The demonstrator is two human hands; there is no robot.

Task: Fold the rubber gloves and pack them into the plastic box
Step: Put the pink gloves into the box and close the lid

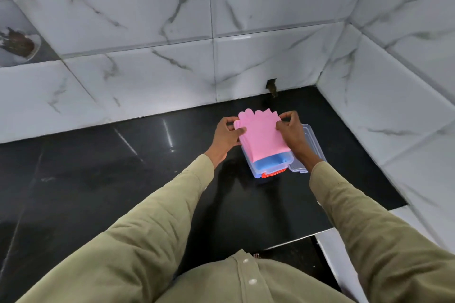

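2 hands (225,136) (291,131) grip pink gloves (261,135) between them.

Black counter (98,167) lies open leftward; tiled walls (369,110) close behind and right of box (256,170)

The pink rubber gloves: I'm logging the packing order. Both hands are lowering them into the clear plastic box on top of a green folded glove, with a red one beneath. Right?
Not quite. In the head view the folded glove under the pink rubber gloves is blue, not green. The rest holds: left hand and right hand grip them over the clear plastic box, red glove beneath.
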